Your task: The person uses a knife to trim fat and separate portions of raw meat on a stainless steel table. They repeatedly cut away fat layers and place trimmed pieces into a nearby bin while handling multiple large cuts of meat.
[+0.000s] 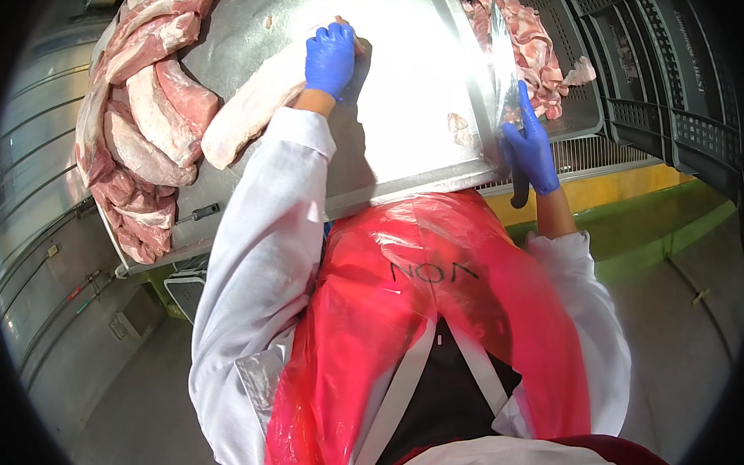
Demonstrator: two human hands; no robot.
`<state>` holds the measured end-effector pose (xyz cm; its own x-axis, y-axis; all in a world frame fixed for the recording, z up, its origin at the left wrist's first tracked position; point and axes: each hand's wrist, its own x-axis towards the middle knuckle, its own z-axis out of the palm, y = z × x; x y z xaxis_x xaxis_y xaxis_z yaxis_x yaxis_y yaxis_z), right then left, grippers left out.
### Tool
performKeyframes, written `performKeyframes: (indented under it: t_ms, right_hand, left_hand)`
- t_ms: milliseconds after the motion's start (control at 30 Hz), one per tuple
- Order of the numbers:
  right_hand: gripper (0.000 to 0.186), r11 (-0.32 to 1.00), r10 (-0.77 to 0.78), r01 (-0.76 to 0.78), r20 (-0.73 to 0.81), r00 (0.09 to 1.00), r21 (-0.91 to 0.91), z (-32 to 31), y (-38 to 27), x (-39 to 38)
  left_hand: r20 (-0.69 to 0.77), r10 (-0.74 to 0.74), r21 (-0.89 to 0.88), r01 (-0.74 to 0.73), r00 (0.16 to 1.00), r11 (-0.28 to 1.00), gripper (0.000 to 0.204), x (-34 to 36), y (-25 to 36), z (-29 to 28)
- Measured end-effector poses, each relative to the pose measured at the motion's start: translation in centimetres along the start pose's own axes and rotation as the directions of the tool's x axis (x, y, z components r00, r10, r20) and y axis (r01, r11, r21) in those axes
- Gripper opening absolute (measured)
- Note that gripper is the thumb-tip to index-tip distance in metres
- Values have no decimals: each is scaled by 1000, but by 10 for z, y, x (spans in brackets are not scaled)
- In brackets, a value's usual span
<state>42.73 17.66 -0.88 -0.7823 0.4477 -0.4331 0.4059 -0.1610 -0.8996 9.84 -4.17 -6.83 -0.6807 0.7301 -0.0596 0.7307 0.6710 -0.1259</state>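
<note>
My left hand [331,60], in a blue glove, is closed over the far end of a long, pale cut of meat [257,101]. The cut lies slantwise on the metal worktable [410,141], its near end to the left. At the table's right edge my right hand [535,149], also gloved in blue, is wrapped round the dark handle of a knife [504,64]. The wide blade points away from me, beside the table rim and partly over a crate of meat trimmings [538,46]. Glare washes out the table's middle.
Several large meat cuts [151,117] are piled along the table's left side. A small black-handled tool [198,214] lies near the front left edge. Small scraps [458,129] lie at the right. Stacked dark crates [661,75] stand at the far right, beyond the trimmings crate.
</note>
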Motion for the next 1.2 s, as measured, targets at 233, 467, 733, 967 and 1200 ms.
performKeyframes:
  t_ms: [233, 467, 733, 967, 1200]
  right_hand:
    - [81, 1000, -24, 23, 26, 999, 8, 11, 11, 12]
    - [81, 990, -26, 67, 306, 952, -125, 98, -5, 83]
    - [77, 898, -342, 418, 378, 860, -138, 240, -36, 178]
    - [73, 860, -95, 361, 582, 808, -361, 197, -18, 116]
    - [76, 958, -37, 170, 486, 873, -231, 256, -51, 150]
  left_hand:
    - [-25, -285, -331, 261, 958, 907, 44, -10, -38, -43]
    - [142, -487, -505, 486, 862, 713, 58, -23, -79, -18]
    - [161, -553, -752, 464, 818, 467, 45, -30, -91, 11]
    - [204, -576, -881, 405, 791, 243, 40, -38, -67, -26]
    - [132, -682, -941, 308, 719, 143, 41, -22, -63, 9]
